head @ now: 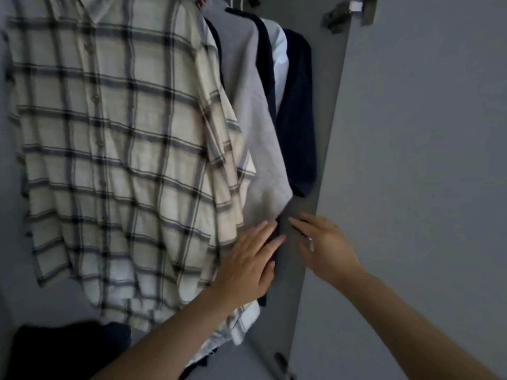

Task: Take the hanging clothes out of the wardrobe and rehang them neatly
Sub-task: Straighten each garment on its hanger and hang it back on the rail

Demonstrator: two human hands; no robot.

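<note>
- Inside wardrobe: plaid shirt (109, 149) hangs frontmost, grey garment (255, 127) and navy garment (297, 119) behind, crowding the side panel (326, 133).
- Left hand (247, 264) flat, fingers straight, on plaid hem.
- Right hand (326, 242) loose, holding nothing, near panel.
- Dark pile (68, 349) bottom-left corner.

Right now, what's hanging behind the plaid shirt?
Behind the plaid shirt: a grey garment, dark navy ones and a white shirt, only edges showing. Their fronts and hangers are covered.
</note>
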